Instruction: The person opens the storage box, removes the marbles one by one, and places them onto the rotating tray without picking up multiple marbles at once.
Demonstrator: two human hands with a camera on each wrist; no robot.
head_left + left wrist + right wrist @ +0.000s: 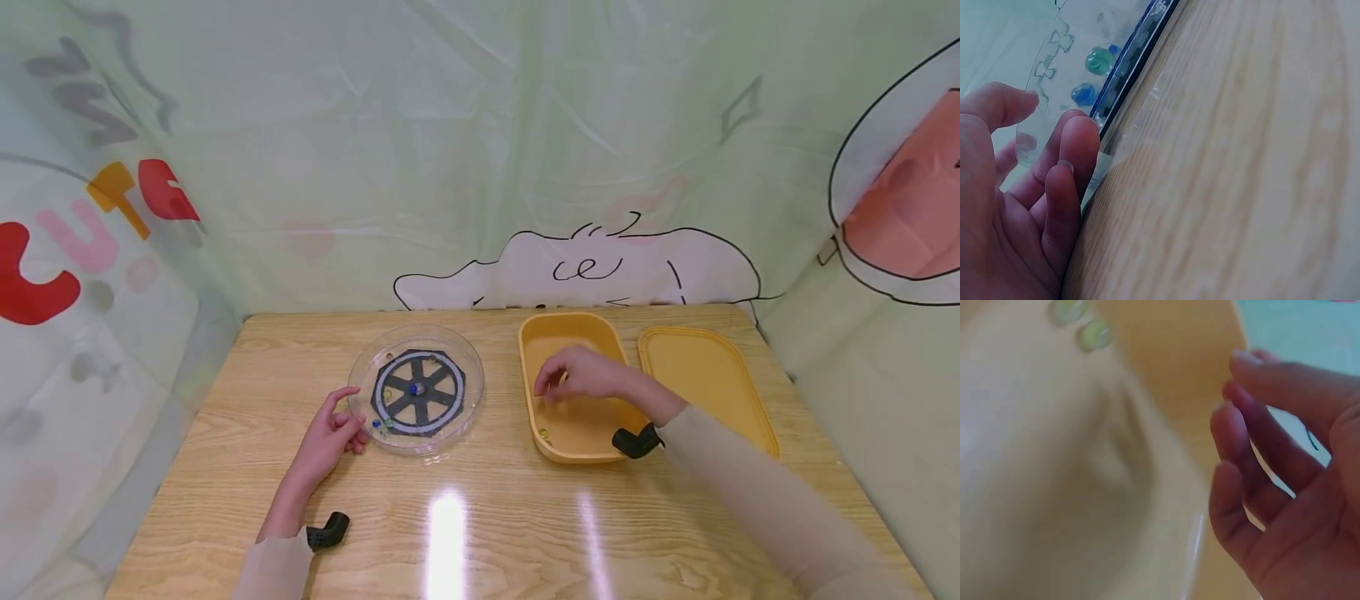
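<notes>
At the left, a clear round dish (474, 414) holds several small glass marbles, among them a blue marble (1083, 94) and a green marble (1099, 60). My left hand (327, 440) rests at the dish's left side, its loosely bent fingers right at the wall. Over the inside of a yellow plastic box (530, 392) hovers my right hand (581, 372), fingers slightly curved, with nothing visible between them. A yellowish marble (543, 433) lies in the box's near left corner, away from the right fingertips (1227, 419).
A dark wheel-shaped piece (400, 414) with spokes shows within the dish, a blue marble at its hub. To the right of the box lies a flat yellow lid (693, 375) on the wooden table (517, 525). A printed curtain (360, 167) hangs behind.
</notes>
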